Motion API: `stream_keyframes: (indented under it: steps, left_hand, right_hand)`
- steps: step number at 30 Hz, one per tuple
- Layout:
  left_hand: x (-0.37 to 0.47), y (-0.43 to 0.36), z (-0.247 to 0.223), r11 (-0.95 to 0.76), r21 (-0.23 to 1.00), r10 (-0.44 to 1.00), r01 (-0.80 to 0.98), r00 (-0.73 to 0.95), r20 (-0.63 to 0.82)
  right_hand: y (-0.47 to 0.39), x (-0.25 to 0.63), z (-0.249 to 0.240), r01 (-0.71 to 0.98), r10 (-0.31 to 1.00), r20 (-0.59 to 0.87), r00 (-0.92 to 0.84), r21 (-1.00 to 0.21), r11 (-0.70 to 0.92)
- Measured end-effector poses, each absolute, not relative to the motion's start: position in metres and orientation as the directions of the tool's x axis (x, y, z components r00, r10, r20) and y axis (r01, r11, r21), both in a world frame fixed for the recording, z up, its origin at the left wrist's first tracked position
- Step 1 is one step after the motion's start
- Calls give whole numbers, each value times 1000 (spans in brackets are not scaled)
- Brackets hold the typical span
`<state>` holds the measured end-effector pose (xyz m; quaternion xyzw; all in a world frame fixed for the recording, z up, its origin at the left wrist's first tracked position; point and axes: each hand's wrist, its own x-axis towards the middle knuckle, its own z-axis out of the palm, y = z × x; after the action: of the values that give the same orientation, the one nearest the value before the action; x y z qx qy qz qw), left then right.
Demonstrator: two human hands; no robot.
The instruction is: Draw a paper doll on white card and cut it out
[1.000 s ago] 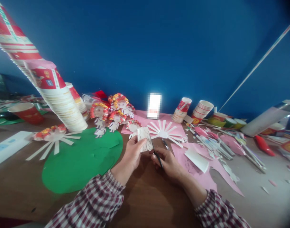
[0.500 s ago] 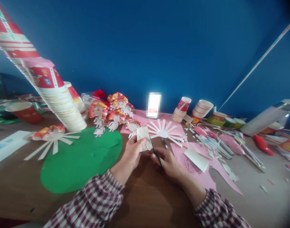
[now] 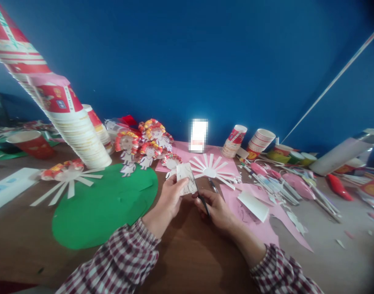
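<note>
My left hand (image 3: 172, 196) pinches a small piece of white paper (image 3: 187, 179) with dark drawn lines on it, thumb on top. Close by on its right, my right hand (image 3: 213, 207) is closed round the dark handle of a pair of scissors (image 3: 202, 200). The scissor blades meet the right edge of the paper; how far they are spread I cannot make out. Just beyond the hands lies a white paper cup cut into fanned strips (image 3: 211, 169), on a pink sheet. Several paper figures with red and yellow rims (image 3: 150, 151) stand behind my left hand.
A round green sheet (image 3: 104, 212) covers the table on the left, near a tall leaning stack of paper cups (image 3: 82, 134). Pink paper scraps (image 3: 251, 216) and several pens (image 3: 287, 188) lie to the right. Shorter cup stacks (image 3: 234, 143) stand along the blue wall.
</note>
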<state>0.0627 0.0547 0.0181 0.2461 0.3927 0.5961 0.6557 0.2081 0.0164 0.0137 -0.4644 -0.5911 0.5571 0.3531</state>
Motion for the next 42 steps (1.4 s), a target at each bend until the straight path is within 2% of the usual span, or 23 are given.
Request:
stream_keyframes:
  steps: [42]
  left_hand:
    - [62,54,26,214,794,967,-568,10,-253]
  right_hand:
    - [16,206,13,150,946,-115,-302,-986,-72]
